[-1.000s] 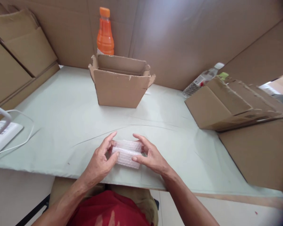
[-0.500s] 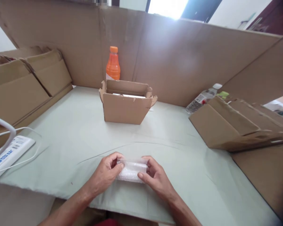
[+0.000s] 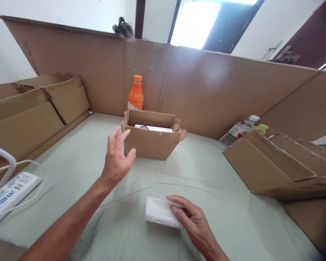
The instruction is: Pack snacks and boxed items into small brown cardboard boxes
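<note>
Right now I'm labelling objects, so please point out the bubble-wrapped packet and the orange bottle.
Bubble-wrapped packet (image 3: 161, 211): head view, on its broad face.
Orange bottle (image 3: 136, 95): head view, on its body below the cap.

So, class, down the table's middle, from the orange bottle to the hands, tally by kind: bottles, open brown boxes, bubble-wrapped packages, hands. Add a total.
Orange bottle: 1
Open brown box: 1
Bubble-wrapped package: 1
Left hand and right hand: 2
Total: 5
</note>
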`<control>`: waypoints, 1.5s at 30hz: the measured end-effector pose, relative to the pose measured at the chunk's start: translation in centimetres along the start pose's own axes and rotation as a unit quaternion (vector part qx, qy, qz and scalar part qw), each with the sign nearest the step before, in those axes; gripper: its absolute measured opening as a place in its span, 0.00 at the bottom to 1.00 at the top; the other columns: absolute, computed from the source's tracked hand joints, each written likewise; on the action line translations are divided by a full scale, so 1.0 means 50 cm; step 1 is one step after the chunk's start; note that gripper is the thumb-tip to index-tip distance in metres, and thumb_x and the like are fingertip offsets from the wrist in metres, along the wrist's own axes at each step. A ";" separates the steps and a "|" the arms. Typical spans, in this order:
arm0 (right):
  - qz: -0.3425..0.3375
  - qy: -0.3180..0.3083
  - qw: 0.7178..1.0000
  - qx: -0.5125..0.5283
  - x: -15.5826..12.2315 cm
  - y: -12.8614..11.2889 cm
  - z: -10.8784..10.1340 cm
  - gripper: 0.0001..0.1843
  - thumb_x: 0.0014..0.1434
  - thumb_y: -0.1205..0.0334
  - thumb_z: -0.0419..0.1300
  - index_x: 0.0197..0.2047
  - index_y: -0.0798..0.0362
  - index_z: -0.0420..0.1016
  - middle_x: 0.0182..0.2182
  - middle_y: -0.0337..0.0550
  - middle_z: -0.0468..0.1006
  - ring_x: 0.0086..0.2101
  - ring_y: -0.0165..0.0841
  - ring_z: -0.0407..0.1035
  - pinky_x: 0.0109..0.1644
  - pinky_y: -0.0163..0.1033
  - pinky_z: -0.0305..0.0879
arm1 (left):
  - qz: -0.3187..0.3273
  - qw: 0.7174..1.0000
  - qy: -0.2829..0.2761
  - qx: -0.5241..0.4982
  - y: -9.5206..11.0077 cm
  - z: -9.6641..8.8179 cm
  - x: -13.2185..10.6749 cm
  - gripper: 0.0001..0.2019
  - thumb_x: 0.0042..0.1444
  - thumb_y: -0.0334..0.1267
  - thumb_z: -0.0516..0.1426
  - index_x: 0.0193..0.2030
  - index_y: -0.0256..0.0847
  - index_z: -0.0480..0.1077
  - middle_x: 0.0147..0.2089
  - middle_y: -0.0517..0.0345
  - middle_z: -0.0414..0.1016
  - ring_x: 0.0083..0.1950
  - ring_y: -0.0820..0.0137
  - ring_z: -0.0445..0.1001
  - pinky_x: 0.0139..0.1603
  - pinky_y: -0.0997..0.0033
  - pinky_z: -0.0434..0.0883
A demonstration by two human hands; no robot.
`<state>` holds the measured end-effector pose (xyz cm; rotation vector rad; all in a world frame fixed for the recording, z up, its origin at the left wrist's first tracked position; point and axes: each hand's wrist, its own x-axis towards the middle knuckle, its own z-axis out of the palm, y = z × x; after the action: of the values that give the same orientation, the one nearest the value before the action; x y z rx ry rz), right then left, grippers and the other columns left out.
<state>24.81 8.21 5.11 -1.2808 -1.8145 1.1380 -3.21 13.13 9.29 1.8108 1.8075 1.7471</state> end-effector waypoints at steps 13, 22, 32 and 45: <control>-0.118 0.180 0.972 -0.098 0.150 -0.233 -0.152 0.16 0.56 0.47 0.68 0.45 0.46 0.84 0.25 0.39 0.77 0.22 0.29 0.64 0.21 0.32 0.59 | 0.122 0.986 0.113 -0.020 -0.059 0.058 0.026 0.09 0.52 0.23 0.56 0.37 0.39 0.71 0.64 0.45 0.64 0.65 0.57 0.69 0.62 0.53 0.72; -0.114 -0.026 0.965 -0.233 0.453 -0.385 0.005 0.15 0.57 0.69 0.57 0.45 0.58 0.82 0.22 0.37 0.73 0.21 0.26 0.63 0.26 0.31 0.58 | 0.098 0.986 0.126 -0.045 -0.073 0.078 0.006 0.10 0.53 0.24 0.56 0.40 0.39 0.72 0.70 0.42 0.58 0.69 0.52 0.65 0.62 0.49 0.71; -0.100 -0.123 0.842 -0.515 0.536 -0.414 0.162 0.14 0.55 0.67 0.63 0.46 0.55 0.80 0.44 0.52 0.83 0.42 0.40 0.75 0.39 0.35 0.64 | 0.096 0.984 0.120 -0.095 -0.083 0.081 0.006 0.29 0.58 0.27 0.55 0.67 0.45 0.60 0.71 0.40 0.58 0.71 0.55 0.62 0.66 0.49 0.67; -0.097 -0.157 0.840 -0.509 0.523 -0.381 0.175 0.10 0.59 0.67 0.59 0.39 0.56 0.83 0.39 0.52 0.83 0.37 0.37 0.75 0.33 0.34 0.59 | -0.022 0.985 0.110 -0.129 -0.126 0.118 0.000 0.27 0.58 0.30 0.54 0.66 0.40 0.62 0.62 0.43 0.70 0.63 0.58 0.70 0.63 0.51 0.70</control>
<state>1.24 27.54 19.08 -1.4121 -2.9056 0.1866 -3.32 18.85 2.83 1.5218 1.5791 2.1215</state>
